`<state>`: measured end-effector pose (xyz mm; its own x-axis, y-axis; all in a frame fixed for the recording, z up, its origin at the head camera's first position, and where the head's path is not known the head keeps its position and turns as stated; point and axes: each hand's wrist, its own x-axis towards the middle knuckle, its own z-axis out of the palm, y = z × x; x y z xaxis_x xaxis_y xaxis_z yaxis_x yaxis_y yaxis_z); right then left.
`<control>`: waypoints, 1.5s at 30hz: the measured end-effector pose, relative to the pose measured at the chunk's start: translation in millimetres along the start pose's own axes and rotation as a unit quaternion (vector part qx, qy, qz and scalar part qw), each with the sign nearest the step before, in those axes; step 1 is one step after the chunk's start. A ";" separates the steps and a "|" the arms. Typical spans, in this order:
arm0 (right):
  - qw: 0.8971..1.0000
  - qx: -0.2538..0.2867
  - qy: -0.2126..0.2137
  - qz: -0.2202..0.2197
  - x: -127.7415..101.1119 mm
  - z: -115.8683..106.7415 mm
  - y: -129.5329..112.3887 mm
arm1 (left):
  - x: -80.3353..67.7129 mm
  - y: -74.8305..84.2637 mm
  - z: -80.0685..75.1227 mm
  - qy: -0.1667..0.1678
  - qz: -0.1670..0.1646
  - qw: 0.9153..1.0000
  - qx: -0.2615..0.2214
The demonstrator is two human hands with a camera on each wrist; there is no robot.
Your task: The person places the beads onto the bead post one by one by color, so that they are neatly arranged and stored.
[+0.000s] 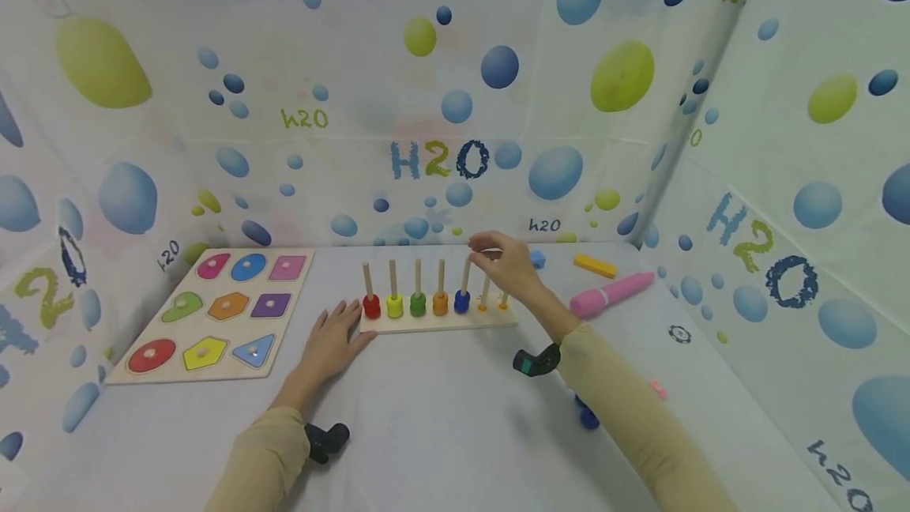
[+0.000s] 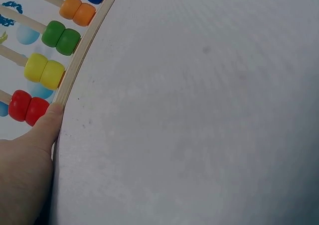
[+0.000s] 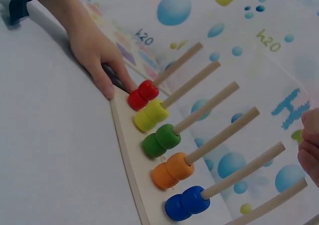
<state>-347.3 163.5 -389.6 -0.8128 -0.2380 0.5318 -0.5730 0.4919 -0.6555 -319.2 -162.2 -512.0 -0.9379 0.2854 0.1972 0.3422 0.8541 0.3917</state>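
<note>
A wooden peg board (image 1: 441, 326) stands on the white table with a row of upright pegs. Two beads each sit on its red (image 3: 143, 94), yellow (image 3: 151, 115), green (image 3: 161, 140), orange (image 3: 172, 170) and blue (image 3: 187, 203) stacks. My left hand (image 1: 332, 342) rests at the board's left end, fingers mostly straight; its thumb (image 2: 49, 123) touches the front edge beside the red beads. Above the board, near the top of the blue stack's peg, is my right hand (image 1: 508, 263), fingers bent. I see nothing held in it; the right wrist view shows only part of the fingers (image 3: 310, 145).
A shape puzzle board (image 1: 213, 314) lies at the left. On the right are a pink pen-like object (image 1: 611, 295), a yellow-orange block (image 1: 595, 265) and a light blue piece (image 1: 537, 259). Nearer are blue beads (image 1: 588, 417), partly behind the right sleeve, and a small pink piece (image 1: 657, 389).
</note>
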 end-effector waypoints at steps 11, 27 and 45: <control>0.998 0.038 -0.041 0.001 -48.3 -28.7 14.0 | 0.4 -3.6 3.6 0.003 -0.002 1.000 0.004; 0.978 0.063 -0.160 0.118 -169.6 -79.9 64.8 | 0.8 -4.7 3.5 0.007 0.002 1.000 0.004; 0.974 0.056 -0.196 0.099 -236.5 -120.7 69.1 | 1.1 -4.8 3.4 0.005 0.003 1.000 0.001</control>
<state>-181.9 354.8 -495.9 -0.8734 -0.4609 0.1573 -0.3909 0.4708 -0.7909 -322.1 -164.5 -516.8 -0.9354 0.2864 0.2075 0.3475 0.8531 0.3891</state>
